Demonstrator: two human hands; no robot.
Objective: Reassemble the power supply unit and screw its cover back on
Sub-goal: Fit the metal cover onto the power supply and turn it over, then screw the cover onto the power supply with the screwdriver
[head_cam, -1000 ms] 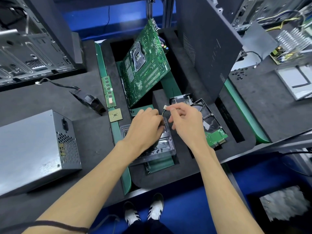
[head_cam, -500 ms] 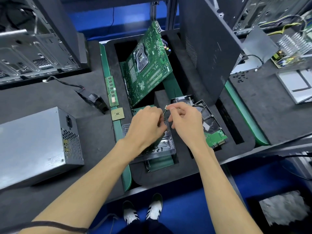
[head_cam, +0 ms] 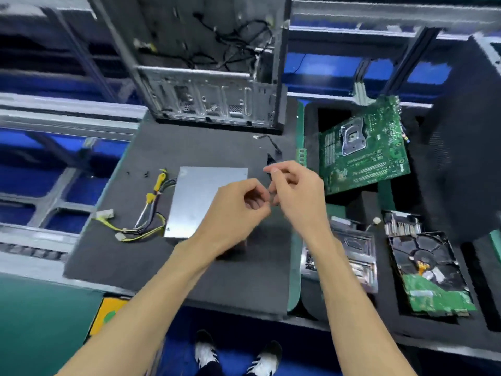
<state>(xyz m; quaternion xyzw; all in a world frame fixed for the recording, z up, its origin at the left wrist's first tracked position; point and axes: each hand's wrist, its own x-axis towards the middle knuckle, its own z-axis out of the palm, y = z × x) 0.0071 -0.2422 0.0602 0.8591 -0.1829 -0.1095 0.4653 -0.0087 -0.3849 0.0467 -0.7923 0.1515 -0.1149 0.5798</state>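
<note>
we hold our left hand [head_cam: 238, 210] and right hand [head_cam: 295, 188] close together above the desk [head_cam: 113, 256], fingers curled; whether they pinch anything, we cannot tell. the psu [head_cam: 198, 199] lies mid-desk just beyond and below the left hand, which is nearer, its long axis running away from us.

We see silver-grey power supply unit [head_cam: 198, 202] on dark grey foam mat [head_cam: 151, 256]; its cables [head_cam: 141, 223] yellow and black, white plugs. Right: green motherboard [head_cam: 363, 156], black hard drive [head_cam: 425, 264] with green board. Far: blue panels [head_cam: 322, 67]. Near: black-and-white striped shoes [head_cam: 206, 354].
</note>
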